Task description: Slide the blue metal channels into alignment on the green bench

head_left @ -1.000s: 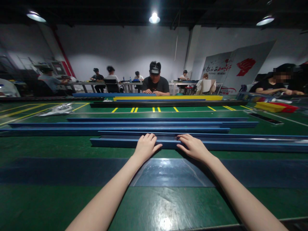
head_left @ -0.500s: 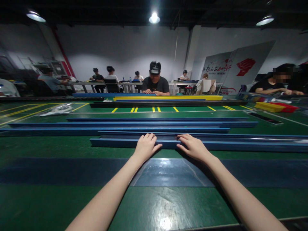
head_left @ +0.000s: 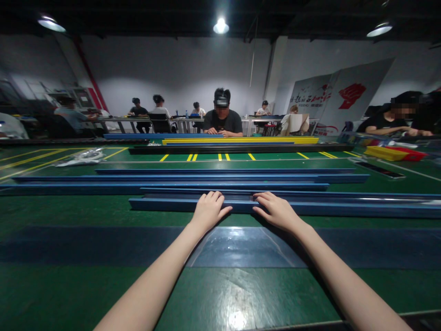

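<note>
Both my hands are at the nearest blue channel (head_left: 241,207), which lies on the green table (head_left: 62,299) with its trough facing up, its left end in view and its right end running out of sight. My left hand (head_left: 209,209) and right hand (head_left: 277,211) sit a little apart on its near wall. The fingers of each are bent over the wall's top edge into the trough, thumbs on the near side. Whether they pinch the wall or simply rest on it, I cannot tell.

I judge the step in hand to be steadying or placing this channel. Shifting it from here would call for equal pressure from both sides: my hands sit toward its left end, so the long right stretch could swing.

Just beyond, on the far side, lie other blue channels (head_left: 103,187), so a push that way would need care. On the near side, under my forearms, a translucent strip (head_left: 237,248) lies flat across the table; I would judge it easy to drag along with a wrist.
</note>
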The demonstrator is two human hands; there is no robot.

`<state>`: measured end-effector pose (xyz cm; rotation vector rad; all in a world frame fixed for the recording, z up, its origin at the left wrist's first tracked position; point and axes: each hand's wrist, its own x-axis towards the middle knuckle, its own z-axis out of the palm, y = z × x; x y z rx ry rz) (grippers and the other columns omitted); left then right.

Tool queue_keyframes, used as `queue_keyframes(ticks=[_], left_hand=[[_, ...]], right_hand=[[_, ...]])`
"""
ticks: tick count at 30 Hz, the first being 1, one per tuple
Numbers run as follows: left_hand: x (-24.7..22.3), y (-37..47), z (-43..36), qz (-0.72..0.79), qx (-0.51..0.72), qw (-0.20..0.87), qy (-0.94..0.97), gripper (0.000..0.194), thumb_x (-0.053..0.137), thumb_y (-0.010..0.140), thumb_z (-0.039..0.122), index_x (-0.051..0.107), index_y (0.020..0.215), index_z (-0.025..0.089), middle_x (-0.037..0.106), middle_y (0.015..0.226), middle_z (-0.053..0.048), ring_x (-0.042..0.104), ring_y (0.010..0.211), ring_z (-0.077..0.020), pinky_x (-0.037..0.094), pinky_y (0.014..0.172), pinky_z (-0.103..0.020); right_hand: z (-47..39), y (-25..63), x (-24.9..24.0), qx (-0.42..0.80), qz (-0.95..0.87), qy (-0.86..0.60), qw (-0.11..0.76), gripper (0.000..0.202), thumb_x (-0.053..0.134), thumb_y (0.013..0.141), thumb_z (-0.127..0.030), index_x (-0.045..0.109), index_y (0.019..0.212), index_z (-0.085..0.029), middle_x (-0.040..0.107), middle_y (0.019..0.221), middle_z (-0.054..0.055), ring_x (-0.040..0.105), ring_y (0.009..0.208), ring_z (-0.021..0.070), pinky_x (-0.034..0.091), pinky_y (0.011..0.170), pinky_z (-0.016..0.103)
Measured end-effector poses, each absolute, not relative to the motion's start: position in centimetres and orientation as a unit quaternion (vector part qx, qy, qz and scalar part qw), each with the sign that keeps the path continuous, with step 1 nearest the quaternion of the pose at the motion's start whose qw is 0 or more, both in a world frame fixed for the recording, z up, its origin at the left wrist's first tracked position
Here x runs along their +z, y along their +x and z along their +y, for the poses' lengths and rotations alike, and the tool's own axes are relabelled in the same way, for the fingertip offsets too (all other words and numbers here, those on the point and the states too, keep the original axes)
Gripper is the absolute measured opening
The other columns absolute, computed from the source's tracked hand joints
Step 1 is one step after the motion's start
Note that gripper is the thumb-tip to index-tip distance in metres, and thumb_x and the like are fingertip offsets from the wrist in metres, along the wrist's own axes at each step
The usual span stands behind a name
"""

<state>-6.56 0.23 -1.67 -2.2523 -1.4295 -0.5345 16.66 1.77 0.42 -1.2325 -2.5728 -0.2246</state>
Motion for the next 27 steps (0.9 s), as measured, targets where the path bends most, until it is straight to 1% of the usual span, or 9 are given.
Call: queue_keyframes(ticks=[27], left_hand=[[-1.81,-6.57,0.32,-0.512,-0.196,0.216,-0.808,0.034,0.042,0.083,0.046,0.056,0.088,0.016,0.06,0.096,-0.006,0.052,0.086,-0.0194,0.037,0.069,-0.03]], right_hand=[[1.9,16.68,0.18,-0.087,-0.89,-0.425,0.143,0.034,0.035,0.086,-0.038,0.057,0.101,-0.019,0.055,0.115,0.006,0.048,0.105,0.019,0.043,0.081,0.03]])
